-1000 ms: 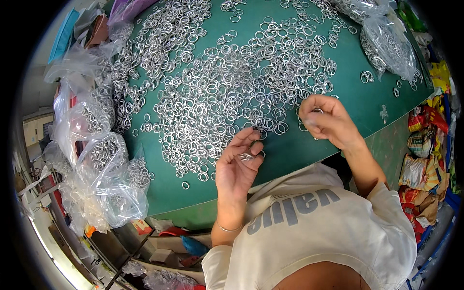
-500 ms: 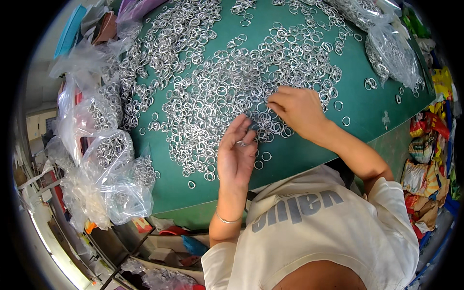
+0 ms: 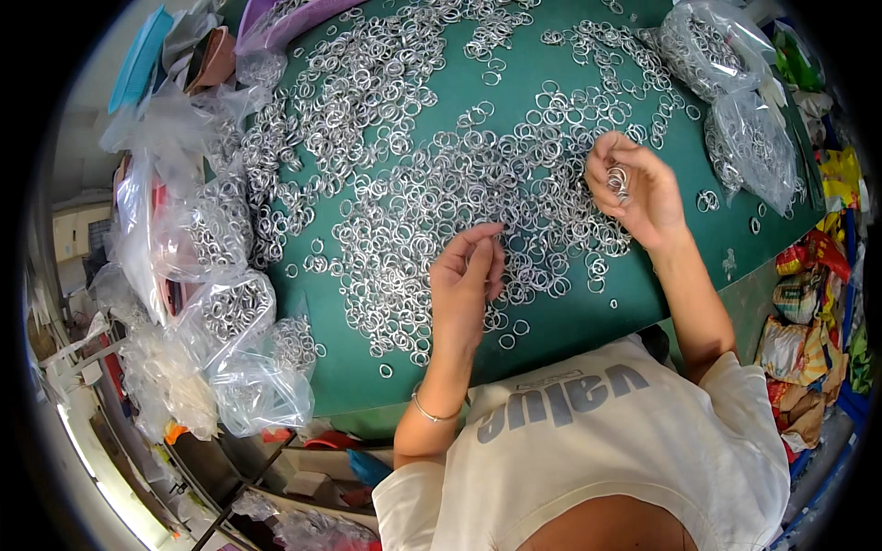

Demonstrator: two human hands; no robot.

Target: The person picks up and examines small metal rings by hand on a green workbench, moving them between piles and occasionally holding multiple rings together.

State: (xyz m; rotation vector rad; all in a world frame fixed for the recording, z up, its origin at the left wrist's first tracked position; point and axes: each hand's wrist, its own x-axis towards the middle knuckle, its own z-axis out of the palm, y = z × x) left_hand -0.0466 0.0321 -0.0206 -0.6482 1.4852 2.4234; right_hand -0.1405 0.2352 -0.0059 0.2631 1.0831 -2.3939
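Observation:
A wide heap of small silver metal rings (image 3: 432, 174) is spread over a green table (image 3: 551, 321). My left hand (image 3: 467, 285) rests on the near edge of the heap, fingers together and pressed onto the rings. My right hand (image 3: 634, 188) is lifted a little at the heap's right side, its fingers curled around a few rings (image 3: 617, 177).
Clear plastic bags of rings (image 3: 230, 303) pile up along the table's left edge. Two more bags of rings (image 3: 749, 138) lie at the far right. Coloured packages (image 3: 808, 303) sit beyond the right edge, and a purple tray (image 3: 285, 18) stands at the back.
My right hand reached left into the heap, then pulled back to the right holding rings. My left hand turned from holding rings to lying on the heap.

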